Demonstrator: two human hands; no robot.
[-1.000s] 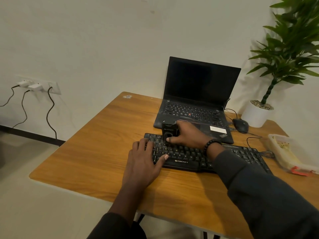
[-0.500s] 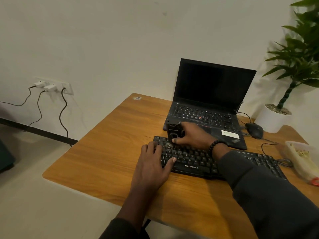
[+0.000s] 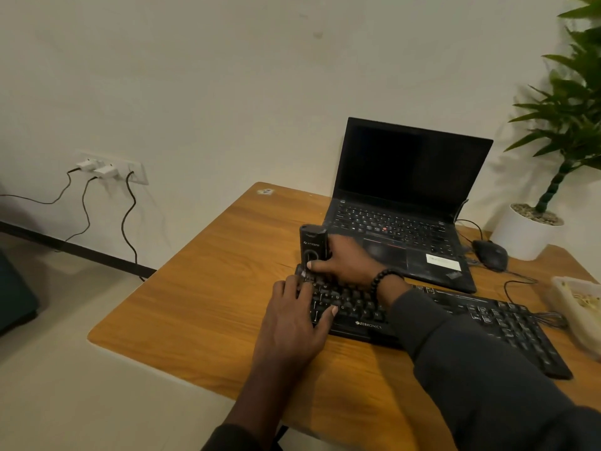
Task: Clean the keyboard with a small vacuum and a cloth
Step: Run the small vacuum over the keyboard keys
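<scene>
A black keyboard (image 3: 481, 315) lies across the wooden table (image 3: 201, 301), in front of an open laptop. My right hand (image 3: 349, 260) grips a small black vacuum (image 3: 313, 247) that stands upright on the keyboard's far left corner. My left hand (image 3: 294, 315) rests flat on the keyboard's left end, fingers spread over the keys and thumb out to the right. No cloth shows in this view.
The black laptop (image 3: 403, 203) stands open behind the keyboard. A mouse (image 3: 491, 254) and a white plant pot (image 3: 523, 234) sit at the back right. A clear plastic box (image 3: 579, 307) is at the right edge. Cables hang from a wall socket (image 3: 110, 167) on the left.
My right hand has slid the vacuum left along the top key row to the keyboard's far left corner. My left hand stays on the left end. The camera has turned left.
</scene>
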